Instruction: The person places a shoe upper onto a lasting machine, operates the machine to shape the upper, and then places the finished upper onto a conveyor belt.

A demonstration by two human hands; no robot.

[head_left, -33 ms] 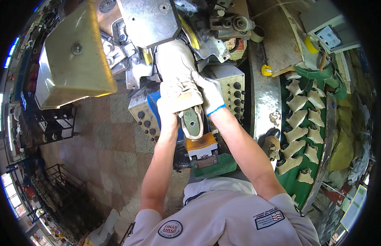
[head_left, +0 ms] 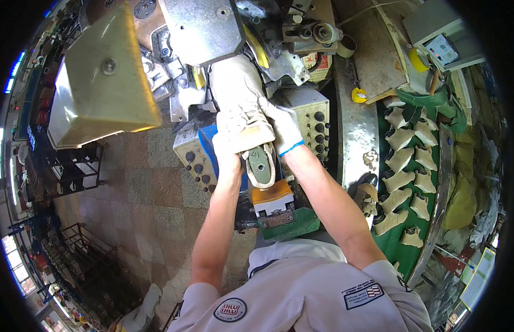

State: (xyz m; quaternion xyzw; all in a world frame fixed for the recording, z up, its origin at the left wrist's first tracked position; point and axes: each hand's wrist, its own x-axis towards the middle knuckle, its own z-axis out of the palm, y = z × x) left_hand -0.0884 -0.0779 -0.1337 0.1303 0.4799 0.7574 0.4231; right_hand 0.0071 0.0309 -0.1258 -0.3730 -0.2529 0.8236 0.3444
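A cream shoe upper (head_left: pixel 234 83) is pulled over a green shoe last (head_left: pixel 259 164). Its front end lies beneath the machine's metal plate (head_left: pixel 204 27), while the heel end points toward me. On the shoe's left side, my left hand (head_left: pixel 228 157) is closed around it, fingers partly hidden by the upper. My right hand (head_left: pixel 285 126), in a white glove with a blue cuff, grips the right side. Below the heel end sits an orange-brown pad (head_left: pixel 272 191) on a metal mount. Metal jaws with yellow strips (head_left: pixel 257 47) flank the shoe's front.
Two control boxes with dark knobs (head_left: pixel 319 127) stand beneath the machine head. A large yellowed guard (head_left: pixel 104 83) hangs at left. Along the right, a green conveyor (head_left: pixel 403 221) carries several beige shoe uppers (head_left: pixel 401 138). A metal ledge (head_left: pixel 354 133) runs between machine and conveyor.
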